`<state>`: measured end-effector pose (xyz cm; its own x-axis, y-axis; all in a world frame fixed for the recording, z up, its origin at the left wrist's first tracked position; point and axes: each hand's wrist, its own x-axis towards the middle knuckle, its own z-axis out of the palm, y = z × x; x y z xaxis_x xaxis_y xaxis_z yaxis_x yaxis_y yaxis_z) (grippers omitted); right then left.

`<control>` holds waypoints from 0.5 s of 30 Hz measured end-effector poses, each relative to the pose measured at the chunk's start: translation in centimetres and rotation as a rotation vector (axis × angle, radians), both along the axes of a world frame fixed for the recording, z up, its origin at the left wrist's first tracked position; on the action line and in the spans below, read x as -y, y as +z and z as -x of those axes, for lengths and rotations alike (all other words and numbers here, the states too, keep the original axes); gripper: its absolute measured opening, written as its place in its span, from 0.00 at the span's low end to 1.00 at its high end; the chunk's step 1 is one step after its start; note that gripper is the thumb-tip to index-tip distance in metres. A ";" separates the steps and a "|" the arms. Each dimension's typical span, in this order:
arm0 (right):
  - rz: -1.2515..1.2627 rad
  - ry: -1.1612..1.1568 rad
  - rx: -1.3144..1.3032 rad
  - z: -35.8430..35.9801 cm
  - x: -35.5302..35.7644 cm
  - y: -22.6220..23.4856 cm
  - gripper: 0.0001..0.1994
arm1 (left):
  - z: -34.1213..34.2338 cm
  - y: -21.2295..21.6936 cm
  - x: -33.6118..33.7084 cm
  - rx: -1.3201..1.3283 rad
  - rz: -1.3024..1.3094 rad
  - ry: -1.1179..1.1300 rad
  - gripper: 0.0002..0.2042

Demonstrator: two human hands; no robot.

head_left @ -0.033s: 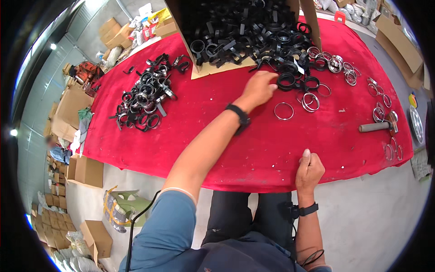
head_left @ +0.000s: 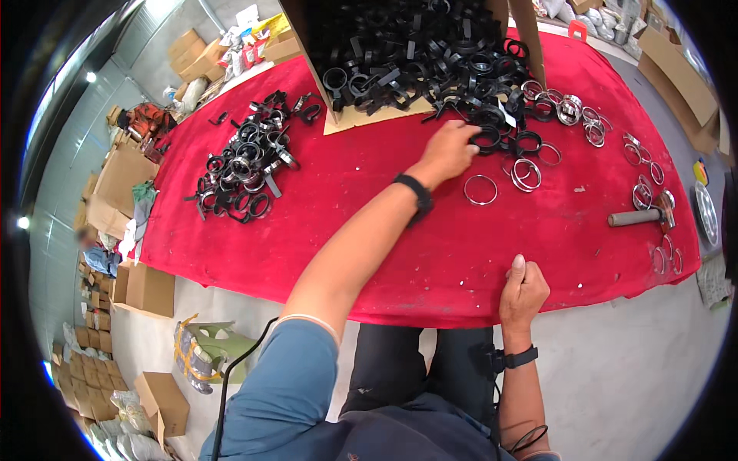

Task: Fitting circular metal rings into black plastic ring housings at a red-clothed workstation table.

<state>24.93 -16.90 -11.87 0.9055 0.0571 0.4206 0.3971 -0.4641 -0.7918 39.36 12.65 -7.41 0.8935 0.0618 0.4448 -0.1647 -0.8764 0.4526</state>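
My left hand (head_left: 447, 154) reaches across the red-covered table, its thumb and fingers closing on the near left rim of a black ring (head_left: 486, 140). That ring lies at the front of a heap of black ring-shaped parts (head_left: 430, 61) spilling from a cardboard box. Beside it lies another black ring (head_left: 529, 141). A thin silver ring (head_left: 481, 190) rests flat just below my left hand, and silver rings (head_left: 526, 175) overlap to its right. Near the table's front edge my right hand (head_left: 524, 293) is a closed fist, thumb on top; whatever it may hold is hidden.
On the left of the table (head_left: 369, 253) sits a pile of black rings with silver inserts (head_left: 244, 161). A hammer (head_left: 642, 216) lies at the right among silver rings (head_left: 644, 190). The cardboard box (head_left: 530, 38) stands at the back. More cartons (head_left: 146, 290) are on the floor.
My left hand has shifted slightly right, and its fingers have come onto the black ring's rim. My right fist stays practically where it was.
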 end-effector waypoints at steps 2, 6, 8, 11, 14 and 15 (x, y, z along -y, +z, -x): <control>-0.006 -0.004 0.021 -0.1 0.1 -0.3 0.25 | -1.9 -1.1 2.2 -0.037 -0.047 0.006 0.22; 0.011 -0.033 0.052 0.1 0.3 -0.4 0.25 | -3.0 -1.5 2.1 -0.046 -0.103 0.012 0.10; 0.041 -0.039 0.030 0.0 0.9 -0.6 0.25 | -1.9 -0.1 2.4 0.029 -0.020 -0.010 0.10; 0.073 -0.059 0.071 -0.3 1.6 -1.1 0.27 | -0.1 1.7 2.8 0.146 0.050 0.115 0.12; 0.032 -0.035 0.114 -0.2 1.1 -0.5 0.27 | 1.5 3.0 0.0 0.072 0.541 0.201 0.14; 0.091 -0.074 0.126 -0.8 1.4 -1.7 0.26 | 2.7 3.5 0.0 -0.021 0.909 0.170 0.15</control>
